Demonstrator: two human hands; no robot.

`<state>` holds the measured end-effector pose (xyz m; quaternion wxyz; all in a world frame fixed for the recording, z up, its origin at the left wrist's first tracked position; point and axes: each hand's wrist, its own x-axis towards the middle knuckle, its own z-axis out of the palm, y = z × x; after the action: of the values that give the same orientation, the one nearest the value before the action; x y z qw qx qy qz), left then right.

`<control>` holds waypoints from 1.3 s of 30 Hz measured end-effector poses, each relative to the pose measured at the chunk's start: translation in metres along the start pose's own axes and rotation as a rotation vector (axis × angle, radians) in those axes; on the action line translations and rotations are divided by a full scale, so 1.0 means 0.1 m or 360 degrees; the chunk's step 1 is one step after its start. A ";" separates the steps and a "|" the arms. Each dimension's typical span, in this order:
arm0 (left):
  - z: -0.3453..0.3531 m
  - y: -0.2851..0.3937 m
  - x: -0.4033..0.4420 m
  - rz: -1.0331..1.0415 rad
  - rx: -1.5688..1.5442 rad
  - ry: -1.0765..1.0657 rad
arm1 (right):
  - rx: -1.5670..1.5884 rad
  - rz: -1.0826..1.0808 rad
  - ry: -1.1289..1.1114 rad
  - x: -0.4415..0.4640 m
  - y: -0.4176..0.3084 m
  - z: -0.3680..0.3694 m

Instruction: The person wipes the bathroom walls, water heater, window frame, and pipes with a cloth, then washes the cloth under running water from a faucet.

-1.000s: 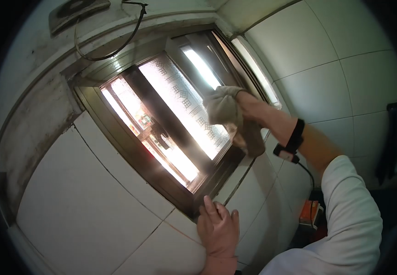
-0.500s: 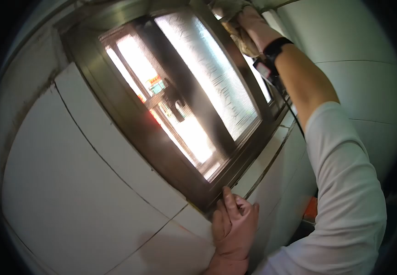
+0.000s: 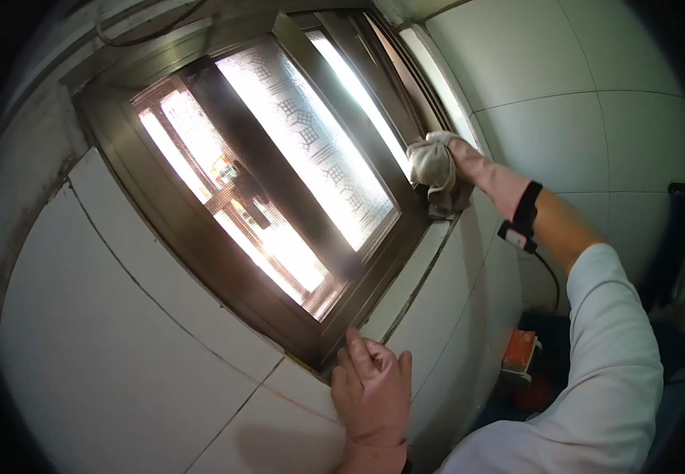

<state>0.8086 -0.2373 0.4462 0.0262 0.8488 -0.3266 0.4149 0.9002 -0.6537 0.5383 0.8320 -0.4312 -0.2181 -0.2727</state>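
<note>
A bunched beige cloth [image 3: 435, 167] is pressed against the right part of the brown window frame [image 3: 283, 296], near its lower right corner. My right hand [image 3: 473, 163] is closed on the cloth, and the cloth hides most of its fingers. Beside the frame's lower corner, my left hand [image 3: 372, 387] rests with its fingertips at the frame's edge and the tiles. Its fingers are apart and it holds nothing. The patterned glass pane [image 3: 311, 142] stands between the two hands and the mesh-covered pane on the left.
White tiles [image 3: 137, 316] cover the wall around the window. A cable hangs from the black strap [image 3: 526, 207] on my right wrist. An orange box [image 3: 519, 350] sits on a small white shelf at the lower right. Another cable [image 3: 149, 35] hangs at the top left.
My right hand and the cloth went up past the window's right side, then came back down to its lower right part. My left hand has stayed near the frame's corner. The view has shifted.
</note>
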 end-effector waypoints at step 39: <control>0.04 0.00 -0.01 0.0068 0.0099 0.0074 | 0.6287 0.1428 0.0193 -0.36 0.42 -0.19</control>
<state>0.8111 -0.2380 0.4431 -0.0014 0.8322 -0.3308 0.4449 0.9029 -0.6399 0.4815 -0.0714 -0.8819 0.0347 -0.4646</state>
